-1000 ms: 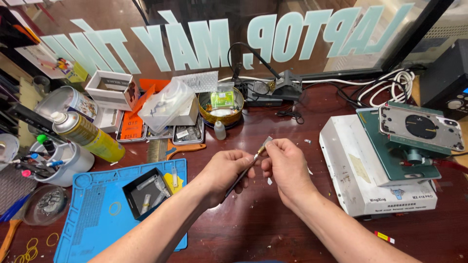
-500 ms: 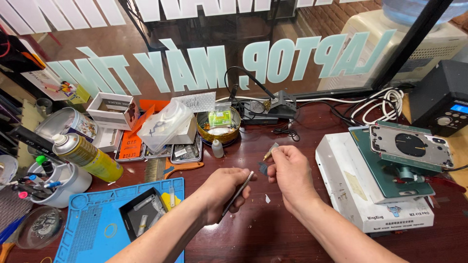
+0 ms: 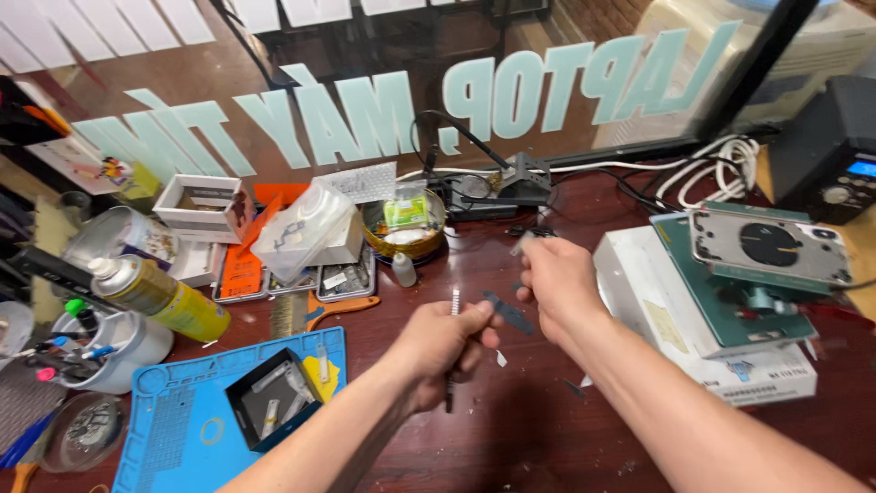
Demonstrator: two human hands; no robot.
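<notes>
Now the whole view sits lower and closer over the dark wooden table (image 3: 547, 438) than a moment ago, and the two hands, which met at one point a second back, have drawn apart. The left hand (image 3: 447, 351) has its fingers closed around a thin dark tool (image 3: 451, 365) held upright, while the right hand (image 3: 558, 285) pinches a small grey strip (image 3: 507, 312) that now hangs between them, above the table and just right of the blue work mat (image 3: 182, 429).
</notes>
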